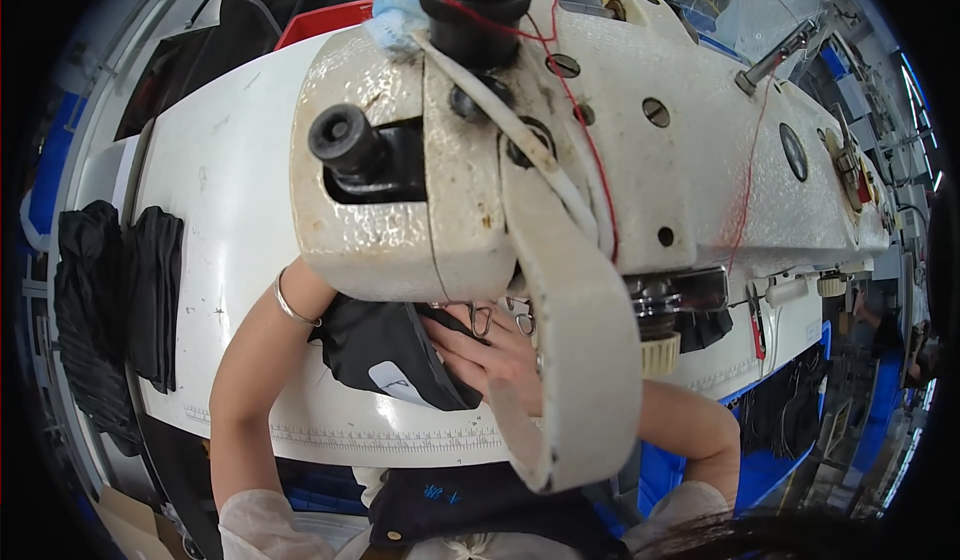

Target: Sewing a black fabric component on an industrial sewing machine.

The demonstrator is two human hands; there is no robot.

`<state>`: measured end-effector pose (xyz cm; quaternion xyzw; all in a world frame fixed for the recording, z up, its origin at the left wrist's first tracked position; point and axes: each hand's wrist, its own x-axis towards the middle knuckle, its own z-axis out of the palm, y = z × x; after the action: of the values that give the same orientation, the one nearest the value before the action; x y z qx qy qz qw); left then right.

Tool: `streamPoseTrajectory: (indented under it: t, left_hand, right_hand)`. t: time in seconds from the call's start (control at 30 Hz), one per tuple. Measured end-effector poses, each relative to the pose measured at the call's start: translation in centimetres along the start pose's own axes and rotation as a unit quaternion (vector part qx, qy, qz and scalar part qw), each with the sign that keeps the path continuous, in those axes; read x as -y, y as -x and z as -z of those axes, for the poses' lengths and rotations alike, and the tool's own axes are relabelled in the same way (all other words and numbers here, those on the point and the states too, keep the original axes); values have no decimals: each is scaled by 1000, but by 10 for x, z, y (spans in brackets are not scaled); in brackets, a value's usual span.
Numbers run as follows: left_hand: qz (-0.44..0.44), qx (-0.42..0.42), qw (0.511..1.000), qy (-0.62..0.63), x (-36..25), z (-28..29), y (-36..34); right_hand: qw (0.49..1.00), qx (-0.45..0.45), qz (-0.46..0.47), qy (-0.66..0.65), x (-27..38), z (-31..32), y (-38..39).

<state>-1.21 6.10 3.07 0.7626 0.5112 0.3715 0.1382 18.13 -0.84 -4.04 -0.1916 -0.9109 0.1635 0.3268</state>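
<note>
White worktop (230, 180) extended beneath the sewing machine (740, 170), with a ruler scale (400, 442) printed along its near edge. The black fabric piece (365, 340) lay on the worktop, directly under the machine head. Stitching was judged to be partway through: the piece was in position, but not yet clear of the head, so finishing and removal appeared to remain. How much seam was complete could not be confirmed — the head covered the needle area. The fabric looked smooth and softly folded, with a white label (400, 382) on its near side.

The right hand (495, 360) rested on the piece, fingers extended and slightly spread, pressing rather than gripping. The left hand was hidden behind the head — its opening and hold could not be determined; only the wrist, with a bracelet (293, 300), showed. Red thread (590, 135) ran down the machine. Further out, folded black pieces (155, 300) lay at the left edge, and a red-handled tool (757, 330) lay to the right.
</note>
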Motion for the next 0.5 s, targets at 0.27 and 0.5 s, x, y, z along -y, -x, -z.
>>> streamPoseTrajectory:
  t: [0.27, 0.5]
  left_hand:
    - [107, -18, 984, 139, 17, 28, -7]
    - [164, 16, 971, 174, -12, 59, 55]
  right_hand:
    - [977, 115, -90, -156, 15, 67, -10]
    - [928, -98, -225, 279, -97, 138, 28]
